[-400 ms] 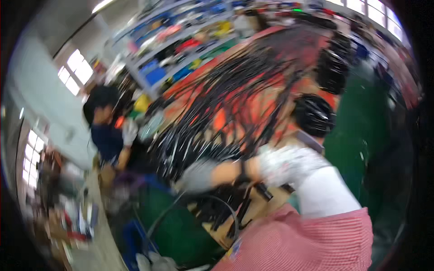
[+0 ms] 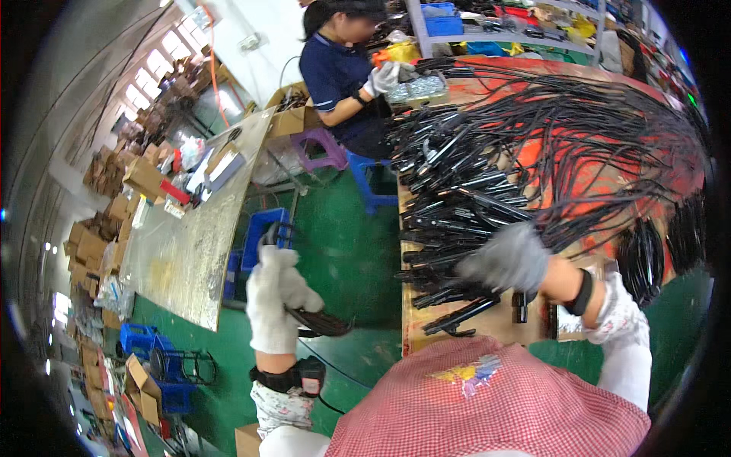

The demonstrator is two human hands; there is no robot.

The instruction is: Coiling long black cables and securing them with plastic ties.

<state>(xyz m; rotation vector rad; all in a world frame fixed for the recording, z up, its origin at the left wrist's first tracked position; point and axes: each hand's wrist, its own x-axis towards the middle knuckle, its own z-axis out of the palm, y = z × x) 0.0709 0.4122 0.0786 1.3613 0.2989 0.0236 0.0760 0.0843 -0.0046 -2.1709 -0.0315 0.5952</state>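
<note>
My left hand (image 2: 276,293), in a white glove, is closed round a coiled black cable (image 2: 326,323); its loops show above and below the fist. It is held over the green floor, left of the work table. My right hand (image 2: 512,257), in a grey-white glove, reaches over the near end of a heap of black cables (image 2: 579,126). Their thick, tube-like black ends (image 2: 449,190) lie toward the table's left edge. Motion smears that hand's fingers, so what they hold or touch is unclear. A few black tube pieces (image 2: 462,314) lie just below it.
A co-worker (image 2: 339,72) in a dark blue shirt sits across the table's far left corner, gloved hands by a metallic box (image 2: 419,90). Blue (image 2: 371,179) and purple (image 2: 318,147) stools stand nearby. At left are a second table (image 2: 186,251), blue crates (image 2: 263,236) and cardboard boxes.
My view has swung, bringing the left table and floor into sight. My left hand with the cable now shows plainly, up from the lower edge. My right hand remains over the cable ends.
</note>
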